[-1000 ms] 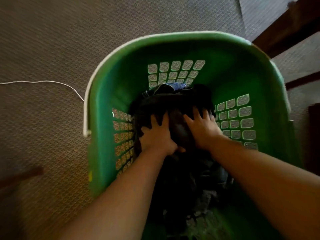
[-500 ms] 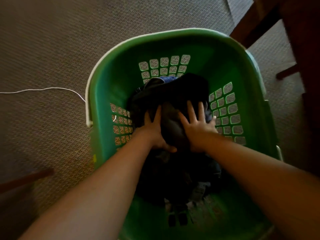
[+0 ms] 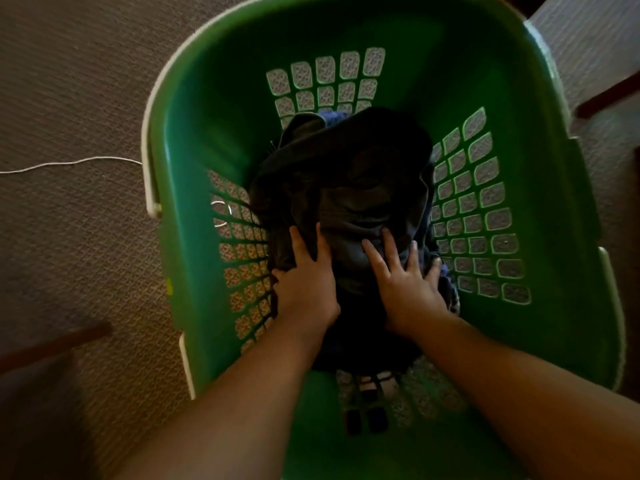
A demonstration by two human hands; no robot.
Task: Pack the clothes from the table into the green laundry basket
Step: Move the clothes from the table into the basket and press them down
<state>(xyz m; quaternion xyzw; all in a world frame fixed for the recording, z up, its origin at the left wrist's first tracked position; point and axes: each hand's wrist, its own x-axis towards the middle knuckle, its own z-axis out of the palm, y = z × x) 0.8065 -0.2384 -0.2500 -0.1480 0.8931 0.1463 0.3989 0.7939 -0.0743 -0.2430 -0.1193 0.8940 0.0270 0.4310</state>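
Observation:
The green laundry basket (image 3: pixel 194 140) stands on the carpet and fills most of the view. A pile of dark clothes (image 3: pixel 360 174) lies at its bottom, with a bit of blue fabric (image 3: pixel 334 116) showing at the far side. Both my hands reach down into the basket. My left hand (image 3: pixel 306 285) lies flat on the near left part of the pile, fingers straight. My right hand (image 3: pixel 407 280) presses on the near right part, fingers spread and straight. Neither hand grips any fabric.
Patterned carpet (image 3: pixel 69 81) surrounds the basket. A thin white cord (image 3: pixel 69 163) runs across the floor to the basket's left rim. Dark wooden furniture legs (image 3: pixel 609 95) stand at the upper right, and another wooden piece (image 3: pixel 52 344) lies at the lower left.
The camera has moved closer to the basket. Both hands slid slightly toward me on the pile and still lie flat on the dark clothes.

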